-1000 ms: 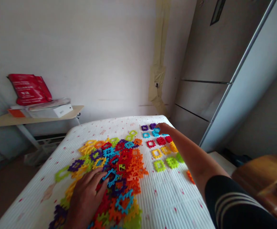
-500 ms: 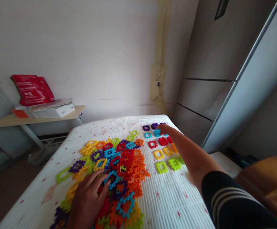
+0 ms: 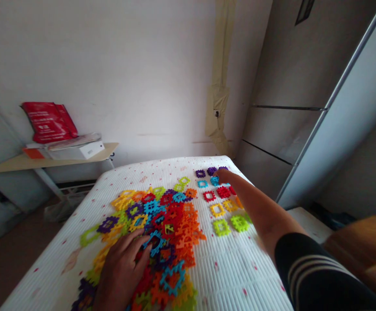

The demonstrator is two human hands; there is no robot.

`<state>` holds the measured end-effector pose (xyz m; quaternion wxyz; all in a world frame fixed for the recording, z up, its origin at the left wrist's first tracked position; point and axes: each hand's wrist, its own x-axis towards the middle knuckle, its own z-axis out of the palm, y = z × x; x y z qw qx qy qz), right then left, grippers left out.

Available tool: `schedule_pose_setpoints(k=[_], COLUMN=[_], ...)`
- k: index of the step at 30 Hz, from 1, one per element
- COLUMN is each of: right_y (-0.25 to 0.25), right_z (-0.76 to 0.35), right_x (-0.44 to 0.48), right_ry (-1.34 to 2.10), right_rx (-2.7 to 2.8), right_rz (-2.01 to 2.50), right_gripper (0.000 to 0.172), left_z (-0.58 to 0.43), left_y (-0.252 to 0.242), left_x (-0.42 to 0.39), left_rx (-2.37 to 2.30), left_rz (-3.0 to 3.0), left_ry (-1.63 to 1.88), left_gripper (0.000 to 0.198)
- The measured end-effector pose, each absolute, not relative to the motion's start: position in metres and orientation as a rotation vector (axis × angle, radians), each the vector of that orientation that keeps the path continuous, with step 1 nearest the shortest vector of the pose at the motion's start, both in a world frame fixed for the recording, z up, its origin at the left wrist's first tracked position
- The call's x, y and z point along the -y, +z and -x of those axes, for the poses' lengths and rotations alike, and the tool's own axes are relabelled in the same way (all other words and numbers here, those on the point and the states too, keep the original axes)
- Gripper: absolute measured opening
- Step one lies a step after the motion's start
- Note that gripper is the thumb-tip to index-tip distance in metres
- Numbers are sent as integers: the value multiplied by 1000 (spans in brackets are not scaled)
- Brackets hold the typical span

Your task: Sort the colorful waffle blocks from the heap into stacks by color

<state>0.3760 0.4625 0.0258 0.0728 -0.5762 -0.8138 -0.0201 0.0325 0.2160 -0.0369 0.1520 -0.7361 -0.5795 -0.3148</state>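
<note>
White ribbed mattress (image 3: 236,276), centre: heap of stiff, light multicoloured plastic lattice tiles (image 3: 175,220), best pinched by edge. Left hand (image 3: 121,272) open, fingers spread on heap; right hand (image 3: 222,175) on upper-right cyan tiles (image 3: 202,184), grip unclear.

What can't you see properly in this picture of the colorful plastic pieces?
From the head view:
Pieces under the left hand: the hand covers them.
Whatever the right hand touches: its fingers hide it.
Bottom of the pile: cut off by the picture's lower edge.
Brown thing: too blurred to name.
Writing on the red bag: too small to read.
</note>
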Motion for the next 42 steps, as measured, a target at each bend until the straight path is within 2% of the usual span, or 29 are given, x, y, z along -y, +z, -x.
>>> schedule_pose_setpoints(k=[3, 7, 9, 11, 14, 16, 17, 19, 23, 31, 35, 42], right_y=[31, 41, 41, 35, 14, -5, -14, -32, -56, -64, -65, -62], right_z=[-375, -369, -361, -350, -332, -324, -322, -319, -318, -316, -316, -315], right_x=[-465, -448, -424, -389, -325, -284, -267, -243, -229, -235, -234, -234], right_ry=[0, -96, -152, -180, -178, -138, -115, -82, -170, -165, -140, -167], right_rx=[2591, 2618, 2620, 2634, 2677, 2739, 2732, 2697, 2634, 2566, 2562, 2557], right_rz=[1822, 1776, 1714, 1658, 1589, 1431, 1369, 1290, 1131, 1072, 1077, 1101], right_gripper=[29, 47, 48, 43, 25, 14, 14, 17, 22, 19, 20, 19], left_z=[-34, -40, -46, -56, -77, -92, -101, -117, -141, -148, -147, -150], left_y=[-35, -23, -10, 7, 31, 40, 42, 40, 23, -10, -12, -11], left_x=[-215, -214, -217, -224, -247, -270, -282, -308, -350, -377, -384, -398], left_rx=[1652, 1633, 1610, 1586, 1552, 1587, 1633, 1826, 1947, 2089, 2133, 2293], left_rz=[2111, 2146, 2203, 2291, 2447, 2543, 2588, 2596, 2540, 2419, 2401, 2310], left_ry=[-907, -936, -953, -953, -916, -797, -676, -366, -196, -47, 17, 10], left_gripper=[23, 22, 21, 21, 22, 22, 22, 23, 30, 35, 31, 40])
